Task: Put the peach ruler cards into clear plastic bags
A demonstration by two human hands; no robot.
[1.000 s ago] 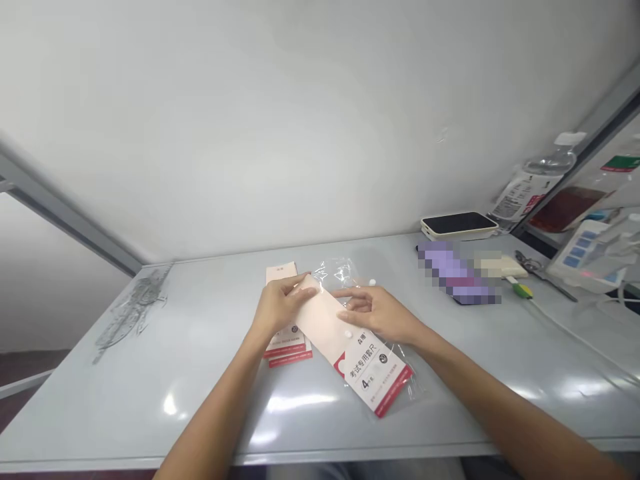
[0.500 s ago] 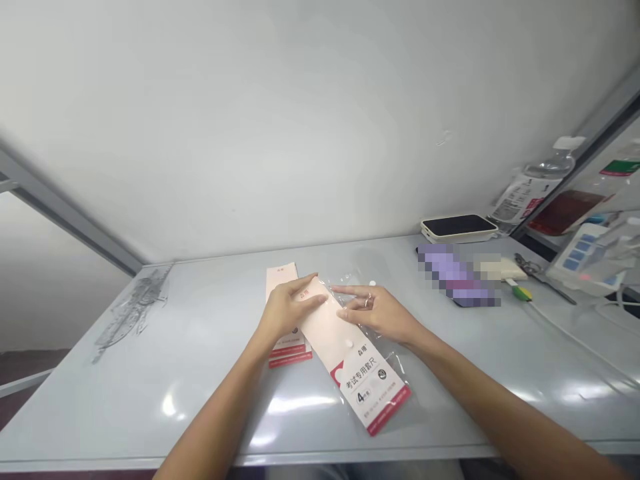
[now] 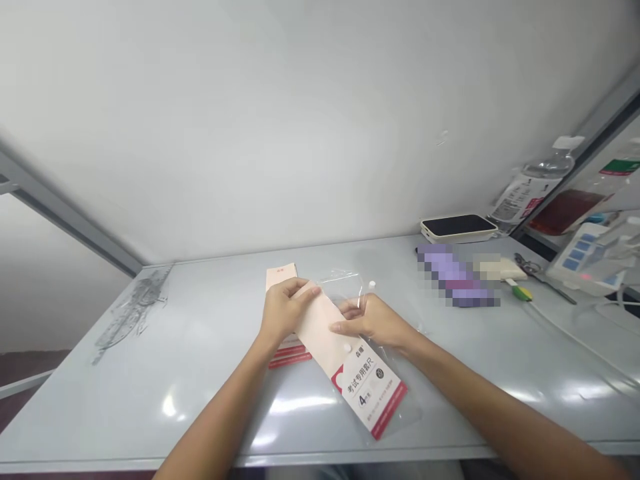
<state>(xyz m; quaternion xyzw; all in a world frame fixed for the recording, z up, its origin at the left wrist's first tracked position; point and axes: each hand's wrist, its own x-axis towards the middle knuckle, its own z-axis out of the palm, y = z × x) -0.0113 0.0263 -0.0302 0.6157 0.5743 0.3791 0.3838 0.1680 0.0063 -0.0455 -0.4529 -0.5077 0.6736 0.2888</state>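
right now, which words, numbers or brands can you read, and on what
"考试专用套尺": held card
"4": same card, below that line
Too small or blurred: that card's remaining print, stacked cards, white bottle label, green bottle label

Counter (image 3: pixel 210 293): smooth, glossy, throwing back bright light patches; sheet metal or laminate cannot be determined. Card (image 3: pixel 320 340): paper stock, smooth, largely matt. Stacked cards (image 3: pixel 283 273): same paper stock, matt. Sleeve (image 3: pixel 345 278): thin transparent plastic film, glossy, with bright creases. Wall (image 3: pixel 280 133): matt and mostly smooth, one small rough mark noted. Frame bar (image 3: pixel 70 212): metal in appearance, low sheen. Phone (image 3: pixel 459 225): dark, smooth, glass-like face. Bottle (image 3: pixel 550 165): clear plastic, shiny. Purple item (image 3: pixel 440 267): pixelated, finish unreadable.
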